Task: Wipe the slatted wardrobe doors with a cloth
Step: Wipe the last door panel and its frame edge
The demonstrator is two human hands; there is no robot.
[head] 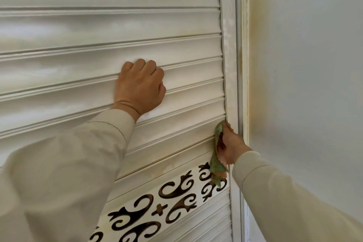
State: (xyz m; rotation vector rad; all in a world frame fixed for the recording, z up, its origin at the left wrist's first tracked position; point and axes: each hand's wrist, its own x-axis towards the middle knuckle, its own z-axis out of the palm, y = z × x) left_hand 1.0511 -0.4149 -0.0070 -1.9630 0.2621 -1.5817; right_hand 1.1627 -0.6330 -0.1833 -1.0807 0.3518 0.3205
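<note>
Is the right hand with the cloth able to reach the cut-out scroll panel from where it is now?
Probably yes. The right hand holds the cloth at the door's right edge, and the cloth's lower end already hangs over the scroll panel. Nothing lies between them.

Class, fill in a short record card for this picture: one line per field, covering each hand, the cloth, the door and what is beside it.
Left hand: left hand curled into a fist, resting against the slats, holding nothing
Right hand: right hand grips the green cloth
Cloth position: pressed at the right end of a slat, where it meets the door frame; lower end hangs over the cut-out scroll panel
Door: white slatted wardrobe door, slats horizontal
Beside the door: pale wall on the right
</note>
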